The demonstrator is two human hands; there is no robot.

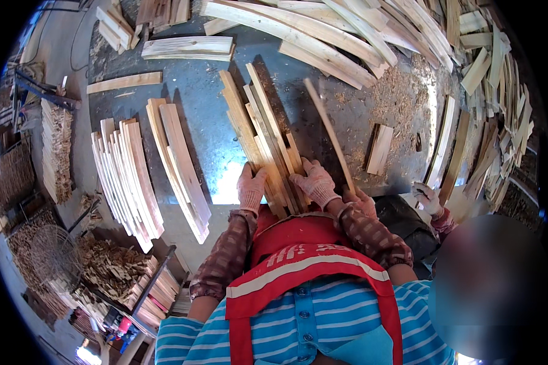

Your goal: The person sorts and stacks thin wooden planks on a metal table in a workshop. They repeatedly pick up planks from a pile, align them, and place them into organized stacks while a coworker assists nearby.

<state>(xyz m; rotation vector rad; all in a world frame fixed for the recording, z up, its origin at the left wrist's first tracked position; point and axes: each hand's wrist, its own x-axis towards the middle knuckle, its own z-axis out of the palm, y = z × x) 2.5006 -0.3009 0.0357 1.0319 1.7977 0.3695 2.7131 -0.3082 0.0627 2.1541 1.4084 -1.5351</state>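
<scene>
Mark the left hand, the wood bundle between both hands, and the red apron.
Left hand (251,186), head view: back of the gloved hand.
Wood bundle (266,149), head view: middle of its strips.
Red apron (295,235), head view: front panel.

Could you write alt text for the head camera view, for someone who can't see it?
A person's left hand and right hand, both gloved, hold a bundle of wooden strips at a dark worktable's near edge. More strips lie to the left, longer boards beyond; another person's gloved hand shows at the right.

Head-worn fisheye — steeply down, close
</scene>
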